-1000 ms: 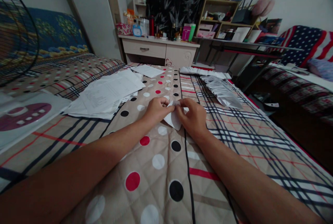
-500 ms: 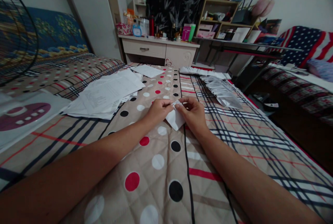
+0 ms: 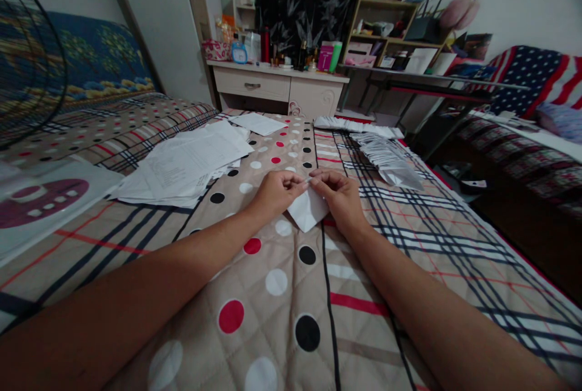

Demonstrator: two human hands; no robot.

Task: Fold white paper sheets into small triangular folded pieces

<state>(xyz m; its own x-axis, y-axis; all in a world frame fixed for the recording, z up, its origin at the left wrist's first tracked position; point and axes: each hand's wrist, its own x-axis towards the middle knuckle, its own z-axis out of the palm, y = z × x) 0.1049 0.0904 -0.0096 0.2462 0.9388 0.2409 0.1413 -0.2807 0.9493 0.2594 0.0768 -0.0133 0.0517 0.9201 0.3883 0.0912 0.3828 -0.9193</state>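
Both my hands meet over the middle of a quilted bedspread (image 3: 282, 318) with dots and plaid. My left hand (image 3: 276, 192) and my right hand (image 3: 340, 197) each pinch the top edge of a small folded white paper (image 3: 308, 211), fingers closed on it. The paper hangs down between the two hands and its lower corner rests on the spread. A loose pile of printed white sheets (image 3: 186, 163) lies to the left of my left hand. To the right, beyond my right hand, lies a row of folded white papers (image 3: 386, 157).
A single sheet (image 3: 257, 123) lies farther up the bed. A white board with a maroon oval (image 3: 40, 203) sits at the left edge. A fan grille (image 3: 27, 57) stands at far left. Beyond the bed are a dresser (image 3: 277, 85), shelves (image 3: 386, 27) and a second bed (image 3: 536, 136).
The paper between my hands has opened out and hangs lower and wider than before. My right hand has shifted slightly up and right; my left hand stays almost in place.
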